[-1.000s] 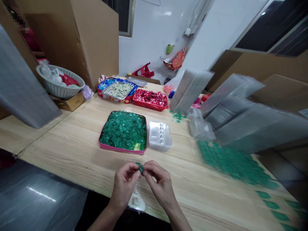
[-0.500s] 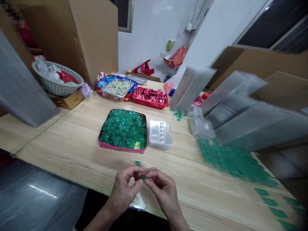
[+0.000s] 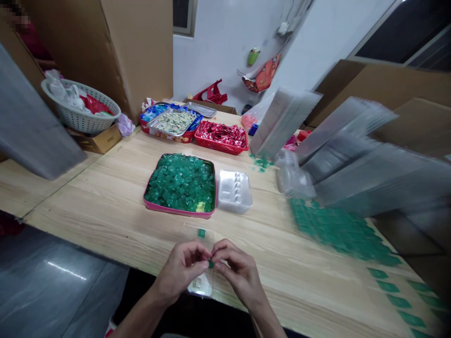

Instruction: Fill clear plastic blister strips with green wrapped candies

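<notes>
Near the table's front edge, my left hand [image 3: 185,268] and my right hand [image 3: 237,271] meet, fingers closed in a pinch on one small green piece [image 3: 211,263]. Beneath them lies a clear plastic tray [image 3: 192,230], with another green piece [image 3: 201,233] at its far end and pale pieces at its near end. Beyond my hands, a pink-rimmed tin [image 3: 176,212] holds a heap of green pieces. Right of the tin is a stack of clear trays [image 3: 235,192].
Upright stacks of clear plastic [image 3: 282,122] stand at the right, near rows of green pieces [image 3: 341,232]. A red basket [image 3: 221,146] and a tray of pale pieces [image 3: 172,123] sit farther back. A grey basket [image 3: 82,117] is at the left.
The small green piece has turned between my fingertips, and my hands have shifted slightly. The view has tilted a little, so the table's contents sit higher in the picture.
</notes>
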